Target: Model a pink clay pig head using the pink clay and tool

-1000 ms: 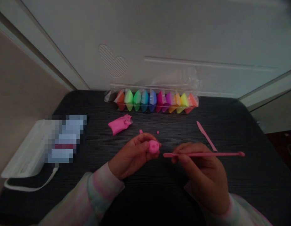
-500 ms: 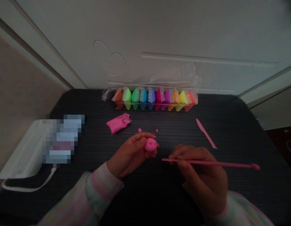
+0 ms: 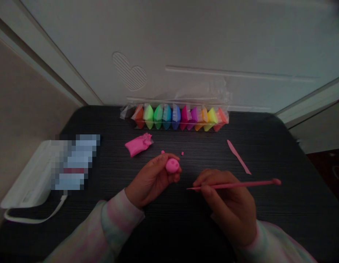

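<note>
Ball (image 3: 172, 166) w/ small dents, above tabletop (image 3: 169, 223), pinched btwn L hand (image 3: 154, 179) thumb & fingers. R hand (image 3: 227, 204), ball's 4 o'clock, pinches pink stick (image 3: 248, 184), thin tip near ball, not touching. Pink pkt (image 3: 138, 145) at 10, clay row (image 3: 176, 117) at 12, knife (image 3: 239, 157) at 3, bit (image 3: 182, 153) at 1.
</note>
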Motion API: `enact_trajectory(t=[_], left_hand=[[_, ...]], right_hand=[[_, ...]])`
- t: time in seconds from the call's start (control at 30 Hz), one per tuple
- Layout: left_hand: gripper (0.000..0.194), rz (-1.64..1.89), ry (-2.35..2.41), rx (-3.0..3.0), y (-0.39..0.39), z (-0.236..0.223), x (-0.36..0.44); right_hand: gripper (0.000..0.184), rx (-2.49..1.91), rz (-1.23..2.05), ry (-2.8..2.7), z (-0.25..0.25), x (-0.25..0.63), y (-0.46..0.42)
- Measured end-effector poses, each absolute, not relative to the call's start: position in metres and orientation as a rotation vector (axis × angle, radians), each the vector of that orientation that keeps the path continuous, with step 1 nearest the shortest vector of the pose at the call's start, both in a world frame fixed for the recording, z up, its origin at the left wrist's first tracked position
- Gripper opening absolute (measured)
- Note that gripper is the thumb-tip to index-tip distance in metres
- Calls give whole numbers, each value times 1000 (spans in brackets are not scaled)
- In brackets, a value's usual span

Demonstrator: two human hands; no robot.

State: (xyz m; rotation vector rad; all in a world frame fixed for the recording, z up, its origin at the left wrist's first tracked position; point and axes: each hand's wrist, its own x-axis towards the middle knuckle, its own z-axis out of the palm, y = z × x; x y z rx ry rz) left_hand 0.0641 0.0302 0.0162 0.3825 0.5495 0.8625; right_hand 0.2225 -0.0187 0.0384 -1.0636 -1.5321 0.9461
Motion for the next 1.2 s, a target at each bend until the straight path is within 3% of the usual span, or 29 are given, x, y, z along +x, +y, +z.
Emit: enact_trajectory(t=[0.77,1.03,1.2], left_hand=[[16,887,635,372,30,17,63],[25,866,646,357,30,19,60],[22,823,628,372,31,18,60]], right_hand=[[8,-1128,883,-1594,32,223,-15],[6,-1159,845,-1611,30,223,-15],[7,-1149,841,-1608,30,223,-16]])
